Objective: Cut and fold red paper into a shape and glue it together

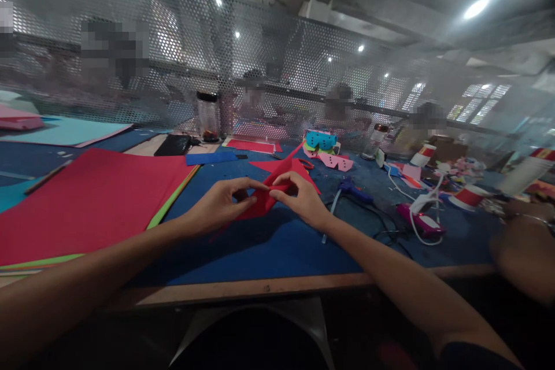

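Both hands pinch one piece of red paper (259, 206), held just above the blue table top. My left hand (223, 199) grips its left side between thumb and fingers. On the other side, my right hand (301, 196) has its thumb and fingertips closed on the paper's upper part. The piece looks folded, with a pointed flap rising to the upper right. Behind it lies another cut red sheet (310, 174), partly covered by my right hand. Red-handled scissors (306, 164) rest there.
Large red sheets (99, 202) are stacked at left. A blue glue gun (355, 191) with cables and a purple device (420, 221) lie at right. A jar (208, 117) stands by the perforated screen (277, 63). A blurred co-worker's arm (526, 248) is at far right.
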### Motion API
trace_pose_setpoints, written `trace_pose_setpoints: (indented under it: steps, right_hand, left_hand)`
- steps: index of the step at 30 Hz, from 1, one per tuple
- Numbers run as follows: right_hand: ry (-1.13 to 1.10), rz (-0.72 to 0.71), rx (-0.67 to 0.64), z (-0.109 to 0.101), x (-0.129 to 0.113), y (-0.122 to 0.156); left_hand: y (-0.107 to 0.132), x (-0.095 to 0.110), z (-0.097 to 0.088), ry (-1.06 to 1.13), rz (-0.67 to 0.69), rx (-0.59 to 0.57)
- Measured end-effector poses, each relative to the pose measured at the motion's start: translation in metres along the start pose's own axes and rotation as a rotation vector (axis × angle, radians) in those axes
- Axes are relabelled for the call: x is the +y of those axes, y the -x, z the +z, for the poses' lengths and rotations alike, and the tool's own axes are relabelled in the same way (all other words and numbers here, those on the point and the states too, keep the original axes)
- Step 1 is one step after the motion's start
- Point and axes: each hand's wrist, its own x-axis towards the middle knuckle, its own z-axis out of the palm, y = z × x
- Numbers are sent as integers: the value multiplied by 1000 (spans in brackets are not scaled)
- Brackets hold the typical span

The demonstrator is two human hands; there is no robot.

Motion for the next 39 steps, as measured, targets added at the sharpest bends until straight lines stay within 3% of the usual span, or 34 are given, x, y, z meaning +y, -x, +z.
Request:
trace_pose_setpoints:
  steps: [12,17,27,39]
  right_hand:
    - [-5,-10,-1,0,-2,1]
    - [-4,-13,5,1,-1,1]
    - [-29,-17,-2,2,-3,2]
    - [-31,-11,-25,2,-3,3]
  left_hand:
    - [0,6,1,57,-36,34]
    - [-3,1,6,218,-24,78]
    - [-11,-2,11,505,-266,0]
    - [-11,4,12,454,-297,31]
